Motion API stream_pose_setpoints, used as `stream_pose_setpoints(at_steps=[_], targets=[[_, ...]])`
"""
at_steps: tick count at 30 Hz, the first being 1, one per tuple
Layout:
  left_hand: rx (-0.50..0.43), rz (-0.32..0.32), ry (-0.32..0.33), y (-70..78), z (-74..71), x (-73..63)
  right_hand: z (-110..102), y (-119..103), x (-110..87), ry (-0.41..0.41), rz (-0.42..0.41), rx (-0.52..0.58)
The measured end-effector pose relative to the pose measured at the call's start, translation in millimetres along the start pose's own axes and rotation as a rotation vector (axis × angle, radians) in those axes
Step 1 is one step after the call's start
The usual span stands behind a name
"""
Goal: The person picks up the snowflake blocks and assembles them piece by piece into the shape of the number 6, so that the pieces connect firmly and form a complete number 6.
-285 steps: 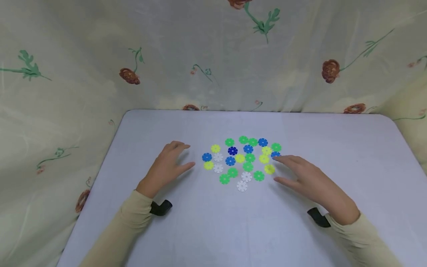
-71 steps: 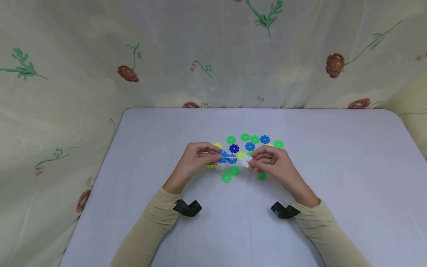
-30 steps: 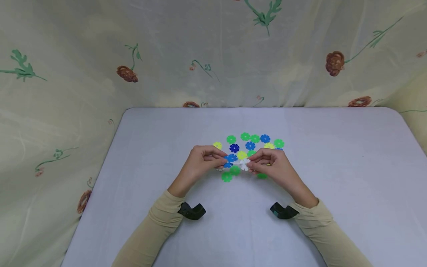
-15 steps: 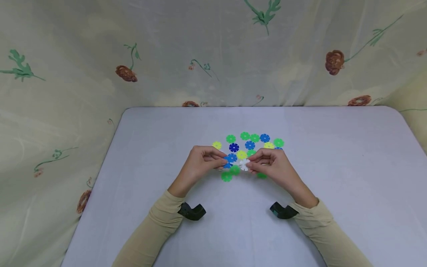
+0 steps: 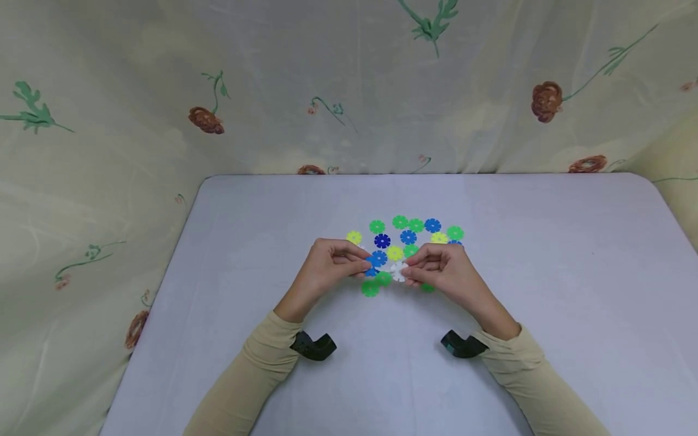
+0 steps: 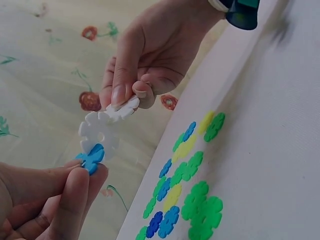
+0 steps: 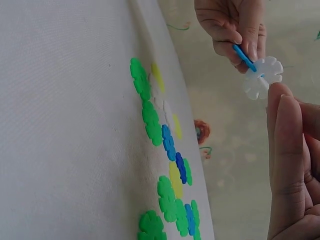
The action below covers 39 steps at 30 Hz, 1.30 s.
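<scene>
In the left wrist view, my left hand point(image 6: 55, 205) pinches a blue notched disc point(image 6: 91, 159) between thumb and fingers. A white notched disc point(image 6: 97, 131) is slotted onto the blue one at an angle. My right hand point(image 6: 155, 57) pinches a second white disc point(image 6: 122, 108), whose edge meets the first white disc. The right wrist view shows the blue disc point(image 7: 244, 56) edge-on and white disc surface point(image 7: 270, 67) at the right fingertips. Both hands hold the pieces over the scattered discs in the head view.
Several loose notched discs lie flat on the white table point(image 5: 272, 206): green point(image 5: 370, 287), yellow point(image 5: 395, 253), dark blue point(image 5: 382, 241) and lighter blue point(image 5: 432, 225). White ones point(image 7: 168, 115) show in the right wrist view. A flowered curtain point(image 5: 349, 91) hangs behind the table.
From open beside the discs, both hands have come to pinch pieces; a blue and two white discs left the table. Since 2.4 seconds ago the left hand moved right, bringing the white discs together.
</scene>
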<state>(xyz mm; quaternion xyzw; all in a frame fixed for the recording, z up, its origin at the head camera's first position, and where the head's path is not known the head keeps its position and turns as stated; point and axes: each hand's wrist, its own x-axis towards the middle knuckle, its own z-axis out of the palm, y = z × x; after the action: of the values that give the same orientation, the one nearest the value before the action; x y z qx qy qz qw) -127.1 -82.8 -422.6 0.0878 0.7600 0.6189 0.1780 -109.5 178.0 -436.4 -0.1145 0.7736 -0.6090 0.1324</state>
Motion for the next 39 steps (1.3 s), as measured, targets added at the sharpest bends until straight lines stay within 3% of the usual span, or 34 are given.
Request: stream_pose_setpoints(at_steps=[18, 29, 34, 39], targets=[[0.04, 0.029, 0.007, 1.2, 1.4, -1.6, 6.6, 4.5, 1.2, 0.012, 0.043, 0.048], [-0.047, 0.086, 0.054, 2.7, -2.1, -1.1, 10.0, 4.5, 2.6, -0.045, 0.027, -0.062], [-0.077, 0.084, 0.086, 1.4, -2.0, 0.9, 10.9, 4.8, 3.0, -0.045, 0.059, -0.034], [-0.127, 0.101, 0.128, -0.7, -1.0, 2.5, 9.4, 4.8, 2.7, 0.004, 0.066, 0.004]])
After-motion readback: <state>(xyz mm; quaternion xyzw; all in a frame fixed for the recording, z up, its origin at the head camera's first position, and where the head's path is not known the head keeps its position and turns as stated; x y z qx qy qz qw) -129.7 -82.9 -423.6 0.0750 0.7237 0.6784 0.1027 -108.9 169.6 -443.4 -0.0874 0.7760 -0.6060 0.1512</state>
